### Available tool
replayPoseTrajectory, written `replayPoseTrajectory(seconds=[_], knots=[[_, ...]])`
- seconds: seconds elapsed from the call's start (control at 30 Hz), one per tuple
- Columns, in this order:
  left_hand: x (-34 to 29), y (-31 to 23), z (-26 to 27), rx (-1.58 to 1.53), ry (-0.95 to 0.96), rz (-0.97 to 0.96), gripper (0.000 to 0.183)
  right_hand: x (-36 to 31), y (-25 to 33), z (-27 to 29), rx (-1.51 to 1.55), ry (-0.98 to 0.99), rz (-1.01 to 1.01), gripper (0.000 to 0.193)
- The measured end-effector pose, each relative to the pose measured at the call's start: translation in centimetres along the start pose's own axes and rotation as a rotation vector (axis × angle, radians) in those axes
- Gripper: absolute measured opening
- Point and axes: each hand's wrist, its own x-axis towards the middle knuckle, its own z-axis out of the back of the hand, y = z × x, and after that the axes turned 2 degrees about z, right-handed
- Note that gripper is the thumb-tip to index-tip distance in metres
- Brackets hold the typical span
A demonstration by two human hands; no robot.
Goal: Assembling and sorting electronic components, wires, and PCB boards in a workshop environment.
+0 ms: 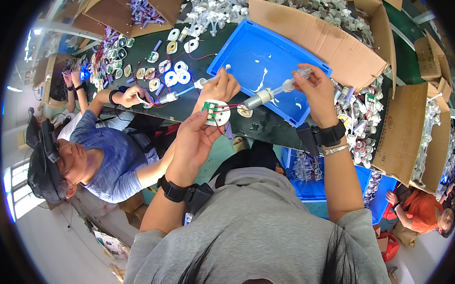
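My left hand is closed on a round white cap with a small green circuit board in it. Red and dark wires run from the board to a small silver motor, which has a translucent stem at its far end. At that stem's tip, my right hand pinches a clear plastic fitting. The motor hangs between my hands, over the near edge of a blue tray.
At left, a co-worker's hands hold a similar part with a white nozzle, close beside my left hand. White caps and wired boards cover the dark table's left. Cardboard boxes of clear parts stand behind and right; a blue bin lies below.
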Motion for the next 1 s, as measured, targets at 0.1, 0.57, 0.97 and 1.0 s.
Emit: replayPoseTrajectory(seconds=[0.1,0.57,0.97,1.0], knots=[[0.1,-0.1,0.4,-0.07,0.015,0.047,0.023,0.0,0.2,-0.2,0.043,-0.008,0.003,0.029],[-0.8,-0.5,0.3,0.084,0.042,-0.033,0.021,-2.9,4.2,-0.8,-0.166,0.035,0.124,0.03],[-2.1,-0.5,2.0,0.219,0.125,-0.273,0.02,-7.9,5.7,-1.9,-0.206,-0.051,0.172,0.031],[-2.2,-0.6,2.1,0.258,0.12,-0.317,0.021,-8.2,5.8,-2.1,-0.127,-0.082,0.188,0.031]])
